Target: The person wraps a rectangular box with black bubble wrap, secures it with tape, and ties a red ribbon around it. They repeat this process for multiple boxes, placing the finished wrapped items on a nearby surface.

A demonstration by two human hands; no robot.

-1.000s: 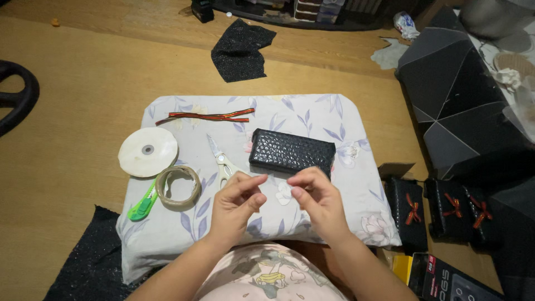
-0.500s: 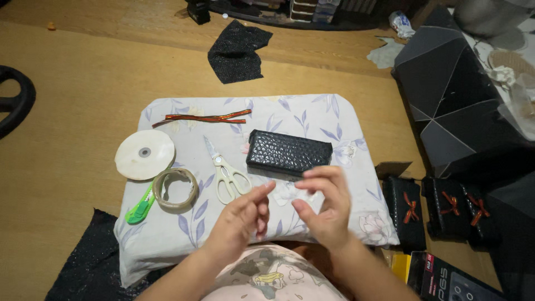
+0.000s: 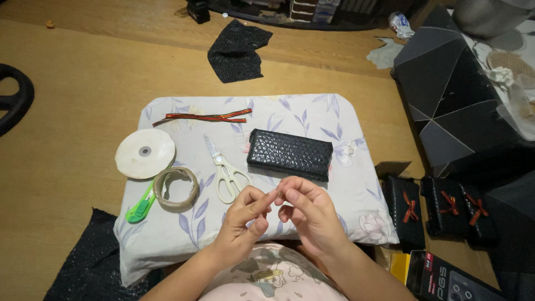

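Note:
My left hand (image 3: 245,214) and my right hand (image 3: 309,212) meet above the near edge of a flowered pillow (image 3: 334,117), fingertips pinched together. Whether anything thin sits between them does not show. Just beyond my hands lies a black textured box (image 3: 290,154). White-handled scissors (image 3: 225,173) rest left of it, shut. Further left are a clear tape roll (image 3: 176,187), a green utility knife (image 3: 139,206) and a white flat spool (image 3: 145,153). Red ribbon strips (image 3: 203,117) lie at the pillow's far side.
Small black boxes with red bows (image 3: 409,209) stand on the wooden floor to the right, beside large black folded cartons (image 3: 451,95). Black glitter sheets lie at the far middle (image 3: 237,50) and near left (image 3: 83,262). A printed black box (image 3: 446,281) sits at the bottom right.
My hands were apart half a second ago; they have now drawn together, with the fingertips touching and the fingers curled. Things on the pillow have not moved.

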